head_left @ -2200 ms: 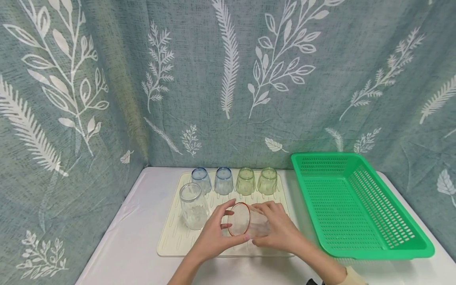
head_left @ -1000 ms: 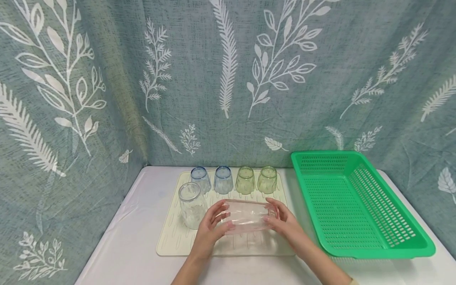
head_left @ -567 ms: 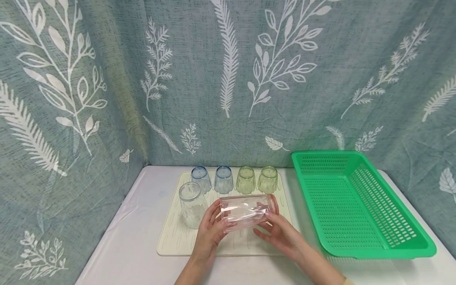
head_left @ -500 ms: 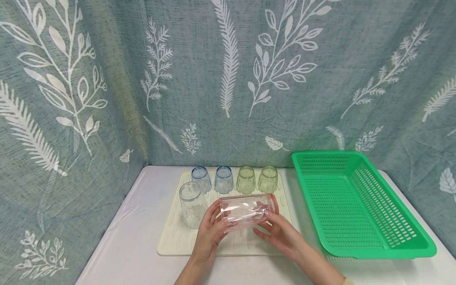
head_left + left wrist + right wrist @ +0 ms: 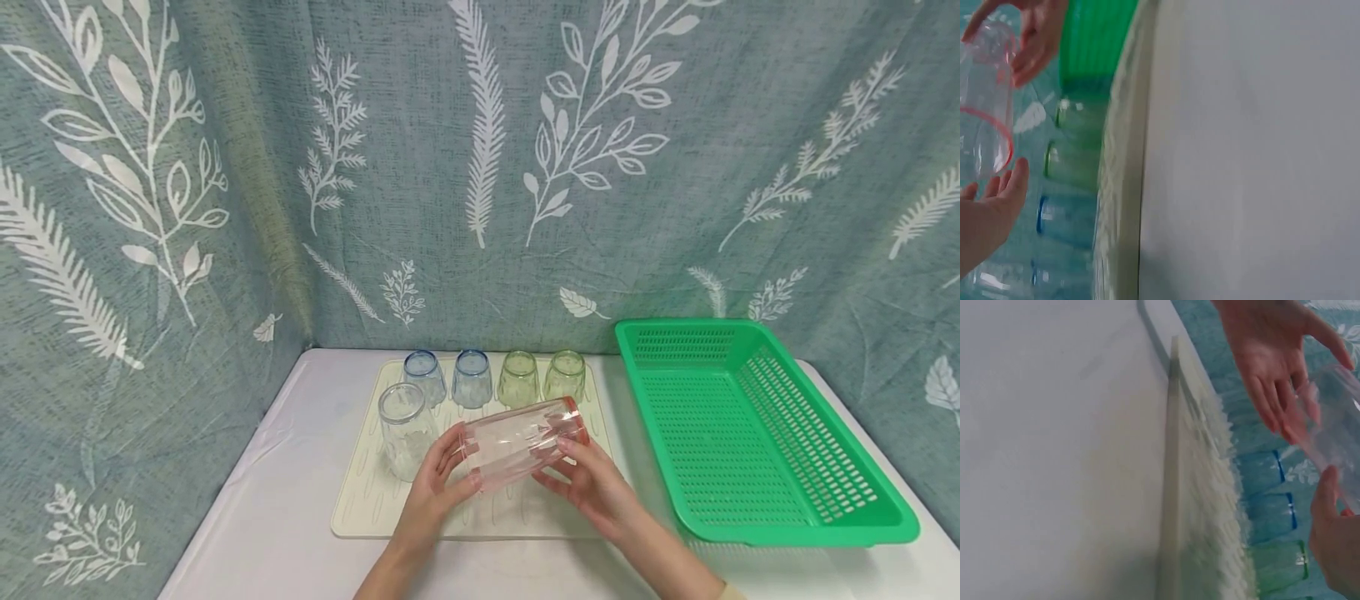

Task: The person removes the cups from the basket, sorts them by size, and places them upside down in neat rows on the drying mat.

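A clear pink drinking glass with red edges lies nearly sideways in the air over the cream drying mat, its right end tilted up. My left hand is at its left end, thumb at the lower edge and fingertips showing through the glass. Around the right end, my right hand grips it, thumb in front and some fingers behind. In the left wrist view a red ring of the glass sits right by the left fingertips. From the right wrist view, the left fingers look fairly straight along the glass.
Two blue glasses and two green glasses stand in a row along the mat's back. A taller clear glass stands at the mat's left, close to my left hand. A green plastic basket sits to the right on the white table.
The glass has turned from pointing its open rim at the left hand to lying sideways between both hands; its right end has since risen. My left thumb and fingers have spread slightly.
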Tool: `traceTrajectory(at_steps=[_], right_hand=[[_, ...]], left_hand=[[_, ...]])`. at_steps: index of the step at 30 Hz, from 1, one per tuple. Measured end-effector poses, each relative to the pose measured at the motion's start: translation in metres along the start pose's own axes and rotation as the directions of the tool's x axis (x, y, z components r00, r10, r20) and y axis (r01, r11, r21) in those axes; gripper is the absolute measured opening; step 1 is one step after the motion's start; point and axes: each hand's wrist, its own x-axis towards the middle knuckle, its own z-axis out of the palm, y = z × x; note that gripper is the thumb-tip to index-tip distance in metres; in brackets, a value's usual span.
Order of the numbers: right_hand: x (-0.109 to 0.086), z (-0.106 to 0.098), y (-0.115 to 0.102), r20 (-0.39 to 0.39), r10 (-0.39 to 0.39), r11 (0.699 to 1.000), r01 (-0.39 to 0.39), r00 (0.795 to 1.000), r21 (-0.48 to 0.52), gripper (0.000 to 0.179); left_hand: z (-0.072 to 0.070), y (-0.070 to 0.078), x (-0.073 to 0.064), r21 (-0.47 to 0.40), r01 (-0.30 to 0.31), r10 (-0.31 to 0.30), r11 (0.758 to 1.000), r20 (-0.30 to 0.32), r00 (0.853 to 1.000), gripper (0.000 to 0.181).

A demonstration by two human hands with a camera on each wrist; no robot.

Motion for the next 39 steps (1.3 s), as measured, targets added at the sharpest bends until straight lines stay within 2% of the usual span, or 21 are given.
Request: traceTrajectory(at_steps=[3, 5, 6, 8, 9, 10, 12, 13, 14, 15, 16, 18, 20, 21, 22, 23, 24, 26, 28, 32, 39], right_hand=[[0.004, 0.003, -0.004, -0.061, -0.036, 0.996, 0.031, 0.998, -0.081, 0.042], [0.008, 0.005, -0.006, -0.110, -0.061, 0.989, 0.045, 0.992, -0.138, 0.050], [0.009, 0.005, -0.007, -0.133, -0.074, 0.985, 0.052, 0.988, -0.168, 0.054], [0.013, 0.006, -0.009, -0.168, -0.096, 0.973, 0.057, 0.981, -0.222, 0.061], [0.016, 0.006, -0.009, -0.183, -0.100, 0.968, 0.052, 0.978, -0.247, 0.063], [0.018, 0.007, -0.010, -0.195, -0.103, 0.962, 0.048, 0.975, -0.268, 0.065], [0.022, 0.009, -0.010, -0.214, -0.108, 0.954, 0.041, 0.971, -0.298, 0.067], [0.024, 0.010, -0.010, -0.223, -0.111, 0.950, 0.037, 0.969, -0.310, 0.068], [0.027, 0.011, -0.010, -0.231, -0.114, 0.946, 0.034, 0.966, -0.324, 0.068], [0.030, 0.012, -0.010, -0.241, -0.121, 0.938, 0.031, 0.963, -0.347, 0.068], [0.032, 0.012, -0.009, -0.247, -0.130, 0.929, 0.030, 0.960, -0.369, 0.068], [0.037, 0.013, -0.007, -0.251, -0.151, 0.900, 0.028, 0.956, -0.435, 0.067], [0.042, 0.014, -0.005, -0.245, -0.177, 0.862, 0.030, 0.953, -0.506, 0.066], [0.044, 0.014, -0.004, -0.240, -0.192, 0.840, 0.033, 0.952, -0.542, 0.066], [0.046, 0.015, -0.002, -0.233, -0.208, 0.815, 0.037, 0.950, -0.578, 0.066], [0.047, 0.015, -0.001, -0.227, -0.224, 0.789, 0.040, 0.948, -0.613, 0.066], [0.049, 0.015, 0.000, -0.220, -0.242, 0.763, 0.044, 0.945, -0.645, 0.067], [0.052, 0.016, 0.001, -0.214, -0.275, 0.704, 0.044, 0.937, -0.709, 0.071], [0.055, 0.017, 0.003, -0.207, -0.305, 0.641, 0.040, 0.930, -0.766, 0.074], [0.059, 0.019, 0.006, -0.184, -0.338, 0.558, 0.039, 0.923, -0.829, 0.074], [0.063, 0.023, 0.008, -0.107, -0.370, 0.490, 0.096, 0.923, -0.867, 0.063]], left_hand=[[-0.008, 0.001, -0.005, 0.167, -0.098, 0.104, 0.981, -0.028, 0.994, 0.066], [-0.016, 0.003, -0.009, 0.273, -0.209, 0.226, 0.939, -0.032, 0.974, 0.058], [-0.020, 0.004, -0.011, 0.324, -0.273, 0.299, 0.906, -0.032, 0.954, 0.054], [-0.031, 0.005, -0.013, 0.421, -0.403, 0.457, 0.813, -0.032, 0.889, 0.046], [-0.038, 0.005, -0.013, 0.467, -0.459, 0.533, 0.756, -0.032, 0.845, 0.045], [-0.044, 0.006, -0.014, 0.511, -0.500, 0.600, 0.700, -0.040, 0.799, 0.044], [-0.059, 0.008, -0.013, 0.594, -0.526, 0.687, 0.609, -0.062, 0.724, 0.046], [-0.066, 0.009, -0.013, 0.634, -0.510, 0.703, 0.582, -0.076, 0.707, 0.049], [-0.073, 0.011, -0.013, 0.670, -0.481, 0.706, 0.565, -0.090, 0.702, 0.053], [-0.080, 0.011, -0.013, 0.702, -0.443, 0.696, 0.558, -0.105, 0.711, 0.057], [-0.085, 0.012, -0.013, 0.729, -0.385, 0.662, 0.566, -0.124, 0.739, 0.062], [-0.095, 0.014, -0.014, 0.766, -0.252, 0.549, 0.592, -0.154, 0.822, 0.076], [-0.103, 0.015, -0.015, 0.787, -0.102, 0.383, 0.608, -0.178, 0.907, 0.093], [-0.106, 0.014, -0.015, 0.798, -0.025, 0.283, 0.602, -0.184, 0.941, 0.103], [-0.109, 0.015, -0.016, 0.807, 0.044, 0.185, 0.589, -0.187, 0.965, 0.111], [-0.111, 0.015, -0.016, 0.817, 0.095, 0.098, 0.569, -0.182, 0.978, 0.119], [-0.113, 0.014, -0.016, 0.827, 0.140, 0.015, 0.544, -0.177, 0.984, 0.125], [-0.116, 0.011, -0.016, 0.841, 0.195, -0.111, 0.505, -0.160, 0.981, 0.134], [-0.118, 0.010, -0.016, 0.842, 0.227, -0.186, 0.490, -0.154, 0.970, 0.137], [-0.119, 0.007, -0.018, 0.834, 0.237, -0.233, 0.498, -0.135, 0.963, 0.138], [-0.123, 0.004, -0.020, 0.855, 0.210, -0.247, 0.475, -0.099, 0.964, 0.132]])
